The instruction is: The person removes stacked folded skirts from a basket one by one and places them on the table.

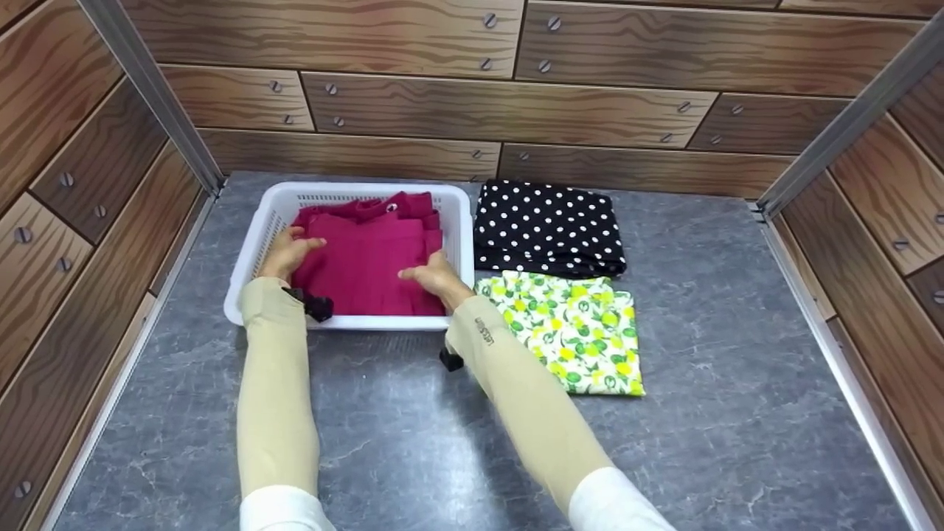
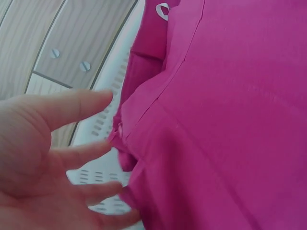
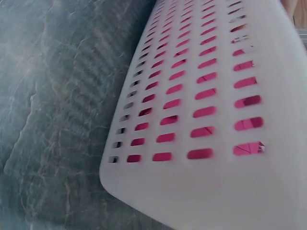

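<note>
red cloth (image 1: 365, 262) lies in the basket (image 1: 383, 322); left hand (image 1: 286, 256) at its nine o'clock edge, fingers spread loose; right hand (image 1: 436, 279) at four, fingers partly hidden, grip unclear; table (image 1: 383, 420) stretches toward six o'clock

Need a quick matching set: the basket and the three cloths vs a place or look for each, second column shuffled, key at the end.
Column 1
1. Basket
2. Red cloth
3. Polka-dot cloth
4. Fruit-print cloth

Column 2
A. Lies right of the basket in the head view, nearer the person
B. Lies inside the basket
C. White, with slotted walls
D. Lies right of the basket in the head view, farther from the person

Pairs: 1-C, 2-B, 3-D, 4-A
</note>
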The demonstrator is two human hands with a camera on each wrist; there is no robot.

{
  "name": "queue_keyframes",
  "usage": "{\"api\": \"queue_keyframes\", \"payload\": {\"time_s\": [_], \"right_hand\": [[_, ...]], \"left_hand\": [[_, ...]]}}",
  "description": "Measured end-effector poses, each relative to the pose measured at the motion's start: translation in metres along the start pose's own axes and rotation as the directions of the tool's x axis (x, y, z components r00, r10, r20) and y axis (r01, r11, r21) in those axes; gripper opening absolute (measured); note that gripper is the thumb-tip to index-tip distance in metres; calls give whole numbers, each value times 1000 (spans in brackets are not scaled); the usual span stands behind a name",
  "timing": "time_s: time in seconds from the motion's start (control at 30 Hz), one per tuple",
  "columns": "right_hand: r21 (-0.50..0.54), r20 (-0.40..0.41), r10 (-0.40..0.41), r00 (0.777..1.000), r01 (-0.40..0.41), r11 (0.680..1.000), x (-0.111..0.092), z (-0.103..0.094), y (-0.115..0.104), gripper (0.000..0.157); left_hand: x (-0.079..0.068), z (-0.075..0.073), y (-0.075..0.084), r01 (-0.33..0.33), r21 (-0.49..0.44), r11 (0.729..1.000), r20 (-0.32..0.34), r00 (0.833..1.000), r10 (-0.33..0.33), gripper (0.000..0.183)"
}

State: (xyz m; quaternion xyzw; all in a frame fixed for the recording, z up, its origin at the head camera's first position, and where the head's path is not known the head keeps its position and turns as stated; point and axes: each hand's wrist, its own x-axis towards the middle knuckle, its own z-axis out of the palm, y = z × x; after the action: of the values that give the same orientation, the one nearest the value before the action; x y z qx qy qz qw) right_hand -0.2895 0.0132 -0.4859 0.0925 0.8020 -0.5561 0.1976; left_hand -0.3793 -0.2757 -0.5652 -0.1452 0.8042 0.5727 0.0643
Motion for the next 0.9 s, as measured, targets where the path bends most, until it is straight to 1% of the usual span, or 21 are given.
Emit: {"api": "queue_keyframes", "payload": {"time_s": [0.07, 0.1, 0.13, 0.17, 0.2, 0.23, 0.27, 0.3, 0.33, 0.37, 0.4, 0.43, 0.47, 0.5, 0.53, 0.57, 0.6, 0.67, 0.77, 0.83, 0.9], "right_hand": [[-6, -5, 9, 1000, -9, 1000, 1, 2, 3, 95], [-5, -4, 13, 1000, -13, 1000, 2, 3, 4, 96], [-10, -7, 16, 1000, -16, 1000, 2, 4, 6, 97], [-12, -8, 16, 1000, -16, 1000, 2, 5, 7, 98], [-15, -7, 18, 1000, -18, 1000, 2, 5, 8, 100], [-17, -6, 16, 1000, -16, 1000, 2, 6, 9, 101], [-19, -5, 18, 1000, -18, 1000, 2, 6, 10, 102], [-22, -6, 20, 1000, -20, 1000, 2, 7, 10, 103], [-27, -8, 22, 1000, -22, 999, 2, 7, 10, 104], [-25, -5, 28, 1000, -28, 999, 1, 8, 9, 104], [-26, -4, 34, 999, -34, 999, 1, 8, 9, 104], [-20, -6, 33, 999, -33, 999, 2, 9, 9, 105], [-17, -11, 34, 999, -34, 999, 2, 10, 8, 105], [-15, -17, 32, 999, -32, 999, 2, 10, 8, 105], [-9, -24, 27, 999, -28, 1000, 2, 10, 8, 104], [-1, -32, 20, 999, -20, 1000, 3, 11, 8, 104], [6, -39, 9, 999, -8, 1000, 3, 11, 8, 104], [11, -51, -16, 999, 16, 1000, 3, 12, 8, 103], [20, -49, -48, 998, 49, 999, 3, 12, 9, 102], [29, -44, -66, 997, 68, 997, 3, 11, 9, 101], [31, -37, -72, 997, 73, 997, 2, 10, 8, 102]], "left_hand": [[62, 0, -52, -25, -28, 999, -31, 999, 24, 79], [74, 1, -65, -45, -50, 998, -51, 998, 42, 79], [65, 1, -59, -35, -81, 996, -40, 999, 31, 78], [57, 2, -55, -43, -104, 994, -60, 998, 37, 76], [41, 2, -43, -42, -105, 994, -73, 997, 34, 75], [15, 3, -22, -33, -95, 995, -73, 997, 26, 75], [-19, 3, 5, -9, -75, 997, -73, 997, 4, 75], [-56, 2, 35, 9, -25, 1000, -71, 997, -10, 74], [-80, 1, 57, 32, 55, 998, -67, 997, -28, 73], [-89, 0, 67, 48, 161, 986, -69, 997, -38, 72], [-104, -4, 82, 61, 271, 961, -26, 998, -56, 72], [-112, -7, 91, 46, 357, 933, 0, 999, -49, 71], [-116, -10, 96, 25, 427, 904, 33, 999, -43, 71], [-118, -13, 99, 4, 469, 883, 68, 997, -40, 70], [-118, -15, 100, -19, 484, 875, 105, 994, -37, 70], [-116, -17, 99, -38, 478, 878, 150, 988, -39, 70], [-114, -17, 97, -52, 444, 895, 198, 979, -42, 72], [-109, -18, 90, -33, 354, 935, 265, 962, -66, 74], [-104, -17, 78, 31, 221, 975, 301, 949, -98, 82], [-101, -16, 74, 51, 165, 985, 300, 949, -99, 83], [-100, -15, 72, 46, 163, 986, 298, 950, -94, 86]]}}
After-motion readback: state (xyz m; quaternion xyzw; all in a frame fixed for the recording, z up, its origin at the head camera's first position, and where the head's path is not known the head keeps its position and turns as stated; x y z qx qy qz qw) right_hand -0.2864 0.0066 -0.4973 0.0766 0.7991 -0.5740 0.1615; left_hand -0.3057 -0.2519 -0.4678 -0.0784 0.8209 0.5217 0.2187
